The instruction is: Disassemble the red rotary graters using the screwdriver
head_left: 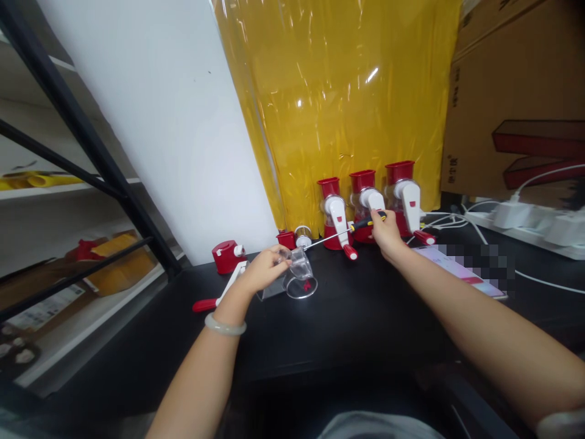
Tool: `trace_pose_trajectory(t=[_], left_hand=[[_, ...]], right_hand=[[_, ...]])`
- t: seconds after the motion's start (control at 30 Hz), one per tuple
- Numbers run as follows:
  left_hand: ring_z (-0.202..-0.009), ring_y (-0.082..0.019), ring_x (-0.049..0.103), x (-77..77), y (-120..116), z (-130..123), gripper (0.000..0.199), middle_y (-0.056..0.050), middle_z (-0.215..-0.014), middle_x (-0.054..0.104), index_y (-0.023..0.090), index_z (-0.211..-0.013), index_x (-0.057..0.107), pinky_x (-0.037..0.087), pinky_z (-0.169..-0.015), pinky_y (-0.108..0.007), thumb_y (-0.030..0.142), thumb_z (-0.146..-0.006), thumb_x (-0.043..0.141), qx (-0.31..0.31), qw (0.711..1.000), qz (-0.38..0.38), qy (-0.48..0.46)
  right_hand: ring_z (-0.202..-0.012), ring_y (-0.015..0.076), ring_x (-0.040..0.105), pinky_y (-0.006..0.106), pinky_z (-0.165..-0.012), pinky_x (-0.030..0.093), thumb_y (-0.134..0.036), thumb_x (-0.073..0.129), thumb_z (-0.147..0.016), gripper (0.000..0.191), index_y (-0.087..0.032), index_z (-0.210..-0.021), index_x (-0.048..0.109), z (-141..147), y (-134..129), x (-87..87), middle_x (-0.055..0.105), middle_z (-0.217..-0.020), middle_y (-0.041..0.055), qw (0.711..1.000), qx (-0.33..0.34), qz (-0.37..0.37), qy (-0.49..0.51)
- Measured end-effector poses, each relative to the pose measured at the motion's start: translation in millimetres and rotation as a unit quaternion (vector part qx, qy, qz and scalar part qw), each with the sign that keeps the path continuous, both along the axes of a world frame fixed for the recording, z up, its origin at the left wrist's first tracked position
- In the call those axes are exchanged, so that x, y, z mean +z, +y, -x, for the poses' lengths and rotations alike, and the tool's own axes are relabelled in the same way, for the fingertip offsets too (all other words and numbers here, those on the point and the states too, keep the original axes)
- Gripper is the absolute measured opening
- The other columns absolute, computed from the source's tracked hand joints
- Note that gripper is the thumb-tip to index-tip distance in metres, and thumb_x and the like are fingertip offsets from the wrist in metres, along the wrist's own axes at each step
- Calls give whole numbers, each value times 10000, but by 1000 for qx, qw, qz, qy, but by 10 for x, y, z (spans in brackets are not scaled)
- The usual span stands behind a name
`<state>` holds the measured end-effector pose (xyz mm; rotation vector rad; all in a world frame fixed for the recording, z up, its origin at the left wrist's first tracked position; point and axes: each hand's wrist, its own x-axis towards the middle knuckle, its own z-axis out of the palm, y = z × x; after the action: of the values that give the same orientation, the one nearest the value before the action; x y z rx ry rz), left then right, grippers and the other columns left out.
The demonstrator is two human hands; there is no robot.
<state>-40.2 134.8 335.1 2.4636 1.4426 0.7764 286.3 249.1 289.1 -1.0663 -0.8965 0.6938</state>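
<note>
My left hand (pixel 267 268) is closed on a clear plastic housing (pixel 299 268) that lies on the black tabletop, its round open end toward me. In my right hand (pixel 387 235) is a screwdriver (pixel 329 239) with a black and yellow handle. Its long shaft slants down to the left, and the tip reaches the upper edge of the housing; whether it sits on a screw I cannot tell. Just left of my left hand are a red base part (pixel 227 256) and a white crank (pixel 232 283) with a red knob. Behind the housing sits a metal grater drum (pixel 303 236) beside a small red part (pixel 286 238).
Three red and white rotary graters (pixel 336 213) stand in a row at the back, before a yellow plastic curtain (pixel 347 91). At right are a phone (pixel 457 268), white cables and a power strip (pixel 530 225). A cardboard box (pixel 516 103) stands behind; shelving (pixel 86 195) is at left.
</note>
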Motion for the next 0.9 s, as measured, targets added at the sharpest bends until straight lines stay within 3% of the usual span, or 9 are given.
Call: trace_pose_trajectory(t=[0.33,0.63,0.9], left_hand=[[-1001,-258,676,16,-2,-2,399,-111,-1192,709,178,-637,650,533,-937,-402,427,-930,547,-6,1000,0,5],[-963,-236,675,26,-12,-12,408,-112,-1209,693,169,-641,653,523,-907,-385,417,-942,534,-5,1000,0,12],[-952,-236,677,7,0,1,412,-111,-1200,691,172,-626,613,523,-884,-385,429,-939,542,-5,1000,1,4]], right_hand=[[-543,117,560,239,-507,529,-358,639,-862,159,-223,-879,557,31,-78,63,569,-704,-32,998,30,-22,44],[-650,134,644,223,-518,533,-254,609,-817,193,-221,-994,541,54,-81,88,652,-831,-3,991,45,-37,120],[-731,158,676,208,-507,512,-194,483,-739,285,-246,-1018,515,14,-89,85,662,-811,-13,982,89,-20,167]])
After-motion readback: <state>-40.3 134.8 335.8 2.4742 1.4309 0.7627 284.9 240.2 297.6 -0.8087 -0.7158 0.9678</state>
